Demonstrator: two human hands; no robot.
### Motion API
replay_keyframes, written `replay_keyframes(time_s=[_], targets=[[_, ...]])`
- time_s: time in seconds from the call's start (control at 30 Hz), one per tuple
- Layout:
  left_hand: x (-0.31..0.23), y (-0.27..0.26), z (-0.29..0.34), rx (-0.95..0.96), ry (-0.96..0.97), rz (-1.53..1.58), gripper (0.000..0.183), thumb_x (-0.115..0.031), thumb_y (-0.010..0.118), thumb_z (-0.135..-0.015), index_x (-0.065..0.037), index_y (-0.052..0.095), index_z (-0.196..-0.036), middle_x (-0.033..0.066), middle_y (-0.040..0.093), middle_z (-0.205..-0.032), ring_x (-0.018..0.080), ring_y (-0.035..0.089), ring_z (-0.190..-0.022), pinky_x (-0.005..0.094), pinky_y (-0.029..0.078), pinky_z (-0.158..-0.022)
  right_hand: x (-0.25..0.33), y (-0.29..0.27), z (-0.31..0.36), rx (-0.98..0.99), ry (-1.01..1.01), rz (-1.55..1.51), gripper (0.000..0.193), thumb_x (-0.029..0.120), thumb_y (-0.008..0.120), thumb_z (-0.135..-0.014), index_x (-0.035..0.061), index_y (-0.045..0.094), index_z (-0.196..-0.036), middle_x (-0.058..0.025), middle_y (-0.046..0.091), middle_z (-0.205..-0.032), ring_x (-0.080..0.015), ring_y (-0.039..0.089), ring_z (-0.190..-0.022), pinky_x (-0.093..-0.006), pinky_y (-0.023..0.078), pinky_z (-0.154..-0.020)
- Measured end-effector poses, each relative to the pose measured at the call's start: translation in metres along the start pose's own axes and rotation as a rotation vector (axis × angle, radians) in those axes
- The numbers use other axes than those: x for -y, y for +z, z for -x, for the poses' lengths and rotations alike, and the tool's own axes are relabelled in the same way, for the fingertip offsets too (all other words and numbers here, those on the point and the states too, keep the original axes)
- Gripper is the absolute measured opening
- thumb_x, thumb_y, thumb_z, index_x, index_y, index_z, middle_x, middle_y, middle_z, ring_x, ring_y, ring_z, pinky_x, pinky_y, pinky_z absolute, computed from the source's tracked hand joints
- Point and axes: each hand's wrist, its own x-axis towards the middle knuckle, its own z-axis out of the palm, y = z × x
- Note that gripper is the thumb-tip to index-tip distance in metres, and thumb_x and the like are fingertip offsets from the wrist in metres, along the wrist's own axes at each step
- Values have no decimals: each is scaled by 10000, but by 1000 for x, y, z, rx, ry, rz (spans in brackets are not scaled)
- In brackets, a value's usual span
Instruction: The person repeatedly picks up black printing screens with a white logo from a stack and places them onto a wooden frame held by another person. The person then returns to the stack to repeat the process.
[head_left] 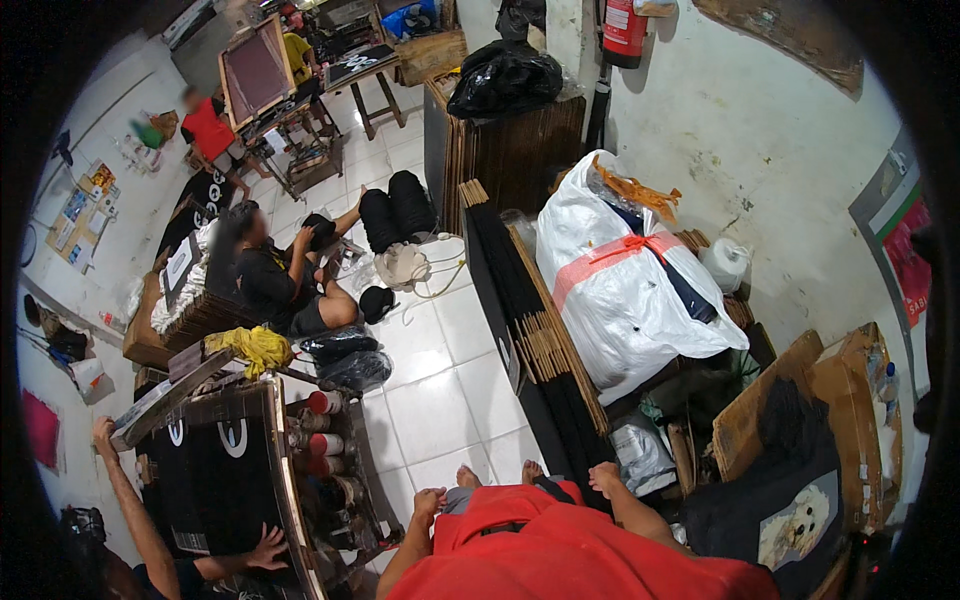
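Note:
My left hand [429, 501] hangs beside my red shirt [560, 535], its fingers curled in and no held thing showing. On the other side my right hand [604, 479] is loosely closed too, and I see nothing in it. It is nearest to the lower end of a long row of thin boards with black cloth [548, 385]; whether it touches them I cannot tell. My bare feet [467, 477] show on white floor tiles between the hands.
A large white sack [630, 290] with red tape lies right of the boards. At left, a co-worker's hands are at a printing table [283, 470] with paint jars [325, 445] beside it. Another person [275, 275] sits on the floor near black rolls [410, 205]. Cardboard [770, 405] leans at right.

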Motion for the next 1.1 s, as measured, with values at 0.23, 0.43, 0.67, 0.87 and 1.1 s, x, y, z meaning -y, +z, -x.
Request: replay_keyframes(time_s=[0.23,0.43,0.67,0.87,1.1], targets=[[50,-1,-1,-35,138,-222,205,-55,678,-765,71,622,-916,119,654,-775,157,592,-614,271,469,-555,7,3,-2,67,9,46,115,120,605,-821,18,620,-874,-90,634,-799,-185,618,-674,-314,507,-542],[19,21,2,-22,8,85,126,-67,656,-785,33,593,-828,67,594,-650,140,528,-510,265,409,-463,35,16,-1,113,-39,-31,145,115,609,-818,34,613,-939,-90,634,-836,-189,621,-701,-337,507,-608],[-17,41,2,-29,8,38,188,-160,674,-800,-29,570,-886,33,588,-637,103,518,-500,245,368,-429,43,8,-20,87,-28,-11,158,114,603,-827,55,603,-974,-81,625,-829,-207,631,-703,-358,526,-654],[-5,33,7,-54,-16,29,164,-136,665,-800,-1,596,-861,44,592,-640,111,518,-506,249,392,-454,36,0,-28,103,-1,37,148,99,602,-822,46,606,-961,-80,623,-810,-171,604,-649,-336,513,-610],[26,24,-14,-22,-69,159,108,-37,624,-805,63,601,-838,76,570,-625,140,497,-480,260,414,-436,47,12,-18,142,-23,58,134,111,595,-831,35,610,-941,-87,625,-831,-182,615,-691,-325,517,-614]])
